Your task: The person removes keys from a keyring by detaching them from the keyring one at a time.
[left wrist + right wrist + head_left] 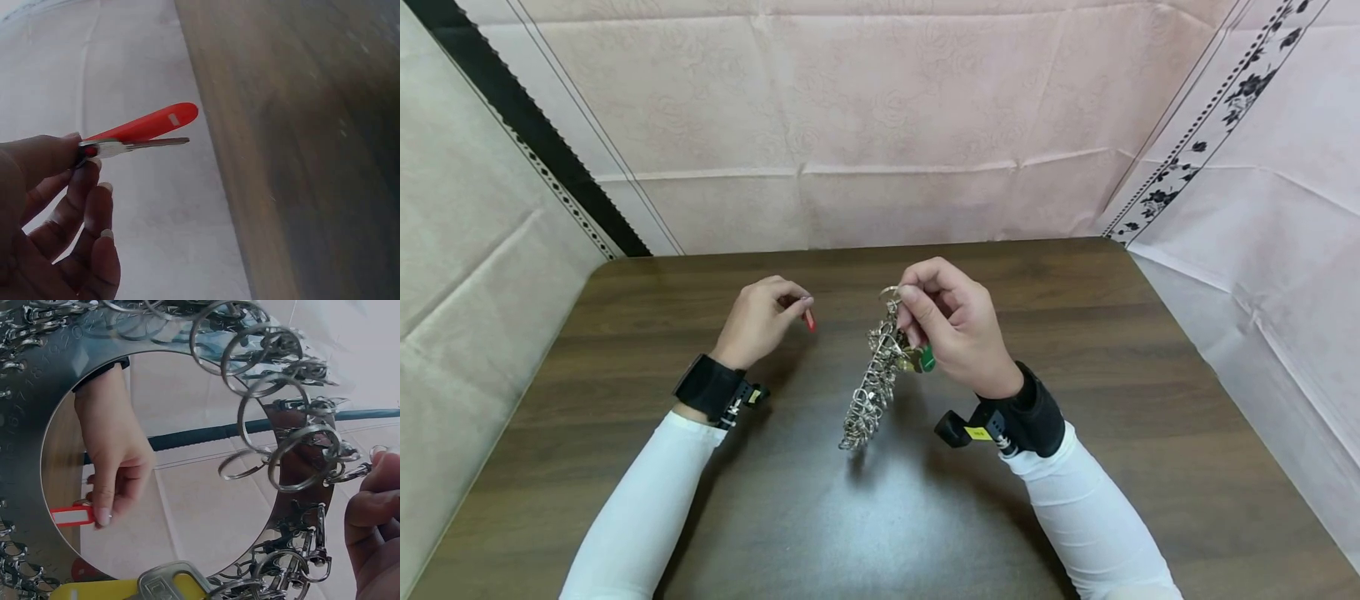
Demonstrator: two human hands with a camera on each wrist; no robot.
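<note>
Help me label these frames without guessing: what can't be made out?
Left wrist: near end of the red tag, hidden by the key and left hand.
Right wrist: yellow tag, cut off by the bottom edge; metal disc, by the left.
Head: part of the green tag, behind the right hand.

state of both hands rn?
Left hand: closed, pinching a key with a red tag.
Right hand: closed, pinching a metal clip on the large metal ring.
</note>
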